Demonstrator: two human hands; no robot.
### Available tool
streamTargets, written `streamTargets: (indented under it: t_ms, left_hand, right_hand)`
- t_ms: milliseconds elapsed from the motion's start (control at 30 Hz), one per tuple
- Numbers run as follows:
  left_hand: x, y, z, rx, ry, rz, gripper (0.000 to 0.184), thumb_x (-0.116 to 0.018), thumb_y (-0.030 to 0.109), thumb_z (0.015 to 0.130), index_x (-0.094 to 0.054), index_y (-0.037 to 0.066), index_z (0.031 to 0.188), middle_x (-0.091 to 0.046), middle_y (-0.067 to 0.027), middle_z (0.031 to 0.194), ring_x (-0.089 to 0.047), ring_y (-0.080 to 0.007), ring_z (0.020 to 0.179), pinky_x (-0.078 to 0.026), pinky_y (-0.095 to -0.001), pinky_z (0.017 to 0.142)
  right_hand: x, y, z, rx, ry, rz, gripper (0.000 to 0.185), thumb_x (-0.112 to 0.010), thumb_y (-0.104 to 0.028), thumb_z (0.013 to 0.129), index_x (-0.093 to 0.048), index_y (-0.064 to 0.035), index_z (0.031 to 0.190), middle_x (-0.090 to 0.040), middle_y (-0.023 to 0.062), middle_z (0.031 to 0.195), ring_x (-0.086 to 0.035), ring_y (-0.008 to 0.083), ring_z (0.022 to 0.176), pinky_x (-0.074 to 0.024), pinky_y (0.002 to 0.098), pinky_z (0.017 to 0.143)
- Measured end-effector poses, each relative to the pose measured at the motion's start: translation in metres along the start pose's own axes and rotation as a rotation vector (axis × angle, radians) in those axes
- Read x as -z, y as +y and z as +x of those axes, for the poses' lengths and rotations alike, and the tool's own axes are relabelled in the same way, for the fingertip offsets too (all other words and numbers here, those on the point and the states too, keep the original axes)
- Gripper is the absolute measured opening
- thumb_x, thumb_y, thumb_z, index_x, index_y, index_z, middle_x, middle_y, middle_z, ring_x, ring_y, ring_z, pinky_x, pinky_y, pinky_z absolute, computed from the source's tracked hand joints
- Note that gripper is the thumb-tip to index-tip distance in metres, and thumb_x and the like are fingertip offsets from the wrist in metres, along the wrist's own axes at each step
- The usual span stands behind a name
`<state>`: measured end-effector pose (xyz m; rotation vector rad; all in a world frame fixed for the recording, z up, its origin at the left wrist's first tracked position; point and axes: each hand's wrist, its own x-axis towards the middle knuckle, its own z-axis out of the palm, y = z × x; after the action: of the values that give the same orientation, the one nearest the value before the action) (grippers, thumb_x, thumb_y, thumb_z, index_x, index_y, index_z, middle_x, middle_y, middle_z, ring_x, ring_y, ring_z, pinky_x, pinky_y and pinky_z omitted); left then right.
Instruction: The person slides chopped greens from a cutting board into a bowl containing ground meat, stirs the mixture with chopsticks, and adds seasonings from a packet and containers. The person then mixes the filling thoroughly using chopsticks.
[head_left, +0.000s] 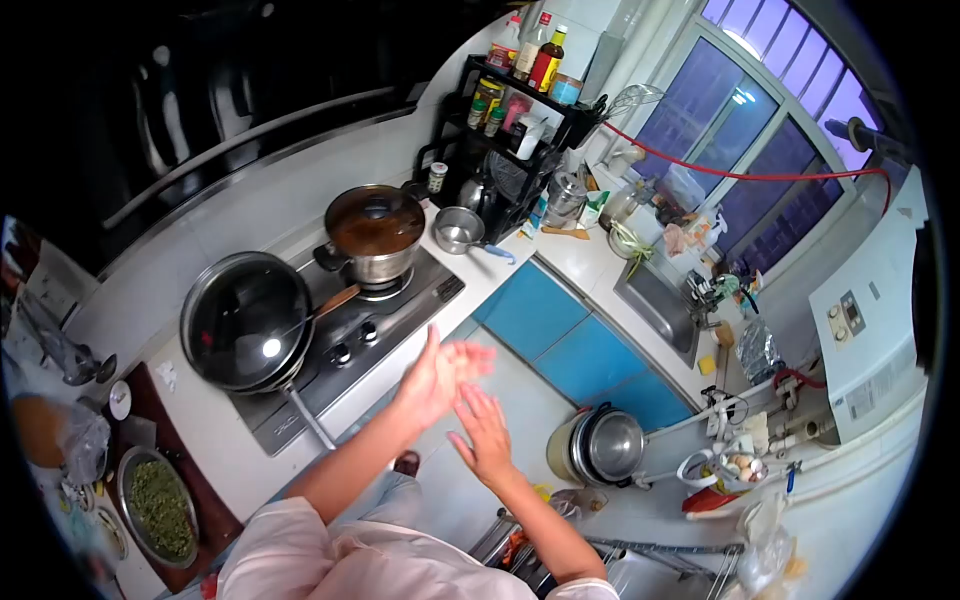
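Observation:
My left hand (pixel 435 380) is raised in front of the stove's edge, its fingers stretched out and holding nothing. Close beside it, my right hand (pixel 485 435) is also open, palm turned toward the left one. Nearest to them is the gas stove (pixel 400 325). On its left burner sits a wok with a glass lid (pixel 245 320); a wooden handle (pixel 337 301) sticks out from it. The right burner bears a steel pot (pixel 383 268) under a glass lid with a dark knob, brownish inside.
A small saucepan (pixel 458 230) stands right of the stove, by a black spice rack (pixel 520 80). A sink (pixel 655 310) lies under the window. Stacked pots (pixel 612 447) stand on the floor at right. An oval tray of chopped greens (pixel 160 510) is at lower left.

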<state>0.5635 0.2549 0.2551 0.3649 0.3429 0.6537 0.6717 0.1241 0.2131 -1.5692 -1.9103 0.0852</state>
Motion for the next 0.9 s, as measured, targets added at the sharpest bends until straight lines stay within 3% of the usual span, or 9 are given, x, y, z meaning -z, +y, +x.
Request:
streamTargets:
  t_ms: [33, 133, 233, 333, 367, 567, 667, 767, 900]
  left_hand:
    - [-0.011, 0.018, 0.035, -0.070, 0.006, 0.047, 0.050, -0.032, 0.052, 0.099, -0.055, 0.008, 0.110, -0.061, -0.0148, 0.114, -0.055, -0.0241, 0.113, -0.040, -0.0382, 0.097]
    - [-0.020, 0.062, 0.182, -0.607, -0.007, 0.548, 0.039, -0.059, 0.033, 0.092, -0.049, 0.008, 0.120, -0.057, -0.0119, 0.116, -0.053, -0.0215, 0.109, -0.039, -0.0355, 0.096]
    - [-0.027, 0.092, 0.351, -0.893, 0.163, 0.821, 0.076, -0.082, 0.028, 0.071, -0.039, 0.007, 0.131, -0.055, -0.0143, 0.117, -0.055, -0.0248, 0.105, -0.041, -0.0354, 0.095]
    - [-0.034, 0.128, 0.484, -0.977, 0.305, 1.084, 0.096, -0.085, 0.031, 0.062, -0.031, 0.005, 0.137, -0.047, -0.0243, 0.128, -0.046, -0.0376, 0.120, -0.040, -0.0416, 0.098]
    - [-0.041, 0.139, 0.511, -1.096, 0.376, 1.212, 0.096, -0.085, 0.025, 0.062, -0.030, 0.000, 0.138, -0.045, -0.0238, 0.130, -0.046, -0.0350, 0.120, -0.039, -0.0411, 0.099]
    - [-0.042, 0.181, 0.642, -0.952, 0.622, 1.370, 0.098, -0.087, 0.020, 0.058, -0.029, 0.000, 0.135, -0.040, -0.0221, 0.134, -0.039, -0.0378, 0.125, -0.035, -0.0426, 0.105]
    - [-0.039, 0.195, 0.669, -0.866, 0.618, 1.423, 0.102, -0.089, 0.022, 0.056, -0.028, 0.000, 0.135, -0.042, -0.0227, 0.132, -0.042, -0.0388, 0.123, -0.038, -0.0416, 0.104]
    - [-0.031, 0.205, 0.687, -0.808, 0.571, 1.440, 0.104, -0.090, 0.025, 0.054, -0.027, 0.000, 0.134, -0.045, -0.0241, 0.129, -0.045, -0.0393, 0.120, -0.040, -0.0417, 0.101]
    - [-0.028, 0.207, 0.698, -0.754, 0.576, 1.437, 0.109, -0.091, 0.029, 0.051, -0.026, 0.001, 0.135, -0.047, -0.0253, 0.129, -0.049, -0.0399, 0.118, -0.042, -0.0420, 0.099]
  right_hand:
    - [0.006, 0.028, -0.004, -0.084, -0.072, -0.092, 0.033, -0.067, -0.020, 0.082, -0.064, -0.0091, 0.113, -0.048, 0.0151, 0.137, -0.046, 0.0317, 0.125, -0.0308, 0.0503, 0.106]
    - [0.007, 0.104, -0.013, -0.336, 0.010, 0.129, 0.023, -0.066, -0.014, 0.084, -0.067, -0.0074, 0.106, -0.057, 0.0136, 0.126, -0.057, 0.0297, 0.112, -0.0425, 0.0423, 0.096]
    - [0.020, 0.155, 0.010, -0.401, 0.095, 0.160, 0.019, -0.065, -0.010, 0.084, -0.067, -0.0046, 0.103, -0.063, 0.0135, 0.115, -0.062, 0.0300, 0.102, -0.0487, 0.0358, 0.087]
    - [0.026, 0.204, 0.028, -0.470, 0.104, 0.176, 0.018, -0.064, -0.007, 0.084, -0.067, -0.0031, 0.102, -0.065, 0.0141, 0.110, -0.064, 0.0310, 0.098, -0.0505, 0.0333, 0.083]
    - [0.030, 0.218, 0.030, -0.499, 0.092, 0.181, 0.018, -0.064, -0.006, 0.084, -0.066, -0.0026, 0.102, -0.065, 0.0144, 0.109, -0.064, 0.0313, 0.097, -0.0507, 0.0329, 0.083]
    - [0.046, 0.245, 0.020, -0.857, -0.086, 0.204, 0.020, -0.059, -0.012, 0.089, -0.066, -0.0094, 0.107, -0.064, 0.0194, 0.111, -0.061, 0.0309, 0.096, -0.0469, 0.0326, 0.085]
    - [0.020, 0.281, -0.018, -1.083, 0.062, 0.543, 0.018, -0.055, -0.009, 0.090, -0.065, -0.0014, 0.102, -0.066, 0.0210, 0.097, -0.064, 0.0329, 0.087, -0.0494, 0.0387, 0.076]
    - [0.042, 0.273, 0.017, -0.850, -0.157, 0.160, 0.020, -0.055, -0.012, 0.091, -0.065, 0.0006, 0.102, -0.065, 0.0200, 0.094, -0.064, 0.0314, 0.083, -0.0496, 0.0381, 0.074]
    - [0.031, 0.284, 0.019, -0.946, -0.149, 0.315, 0.022, -0.057, -0.016, 0.091, -0.065, -0.0003, 0.103, -0.066, 0.0193, 0.096, -0.065, 0.0314, 0.084, -0.0499, 0.0364, 0.075]
